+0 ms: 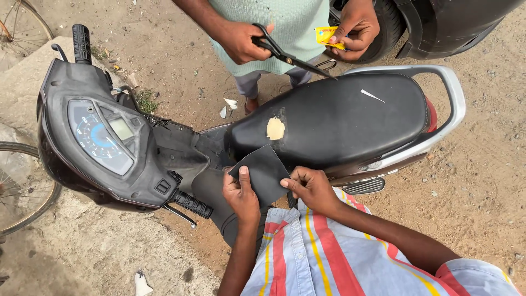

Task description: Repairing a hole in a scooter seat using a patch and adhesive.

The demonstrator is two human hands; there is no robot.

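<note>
My left hand point(241, 193) and my right hand point(311, 186) both pinch a square black patch of seat material point(264, 169), held against the near side of a scooter's black seat point(339, 118). Just above the patch the seat has a torn spot showing yellow foam point(275, 129). A thin white slit point(372, 96) marks the seat farther back. Across the scooter stands another person in a pale green shirt. One of their hands point(238, 39) holds black scissors point(287, 55) over the seat. Their other hand point(356, 24) holds a small yellow packet point(327, 36).
The scooter's dashboard point(104, 137) and handlebar grips point(82, 43) lie to the left, its silver grab rail point(452, 98) to the right. A bicycle wheel point(24, 192) stands at the left edge, a dark vehicle point(444, 22) at top right. The ground is sandy, with white scraps point(230, 104).
</note>
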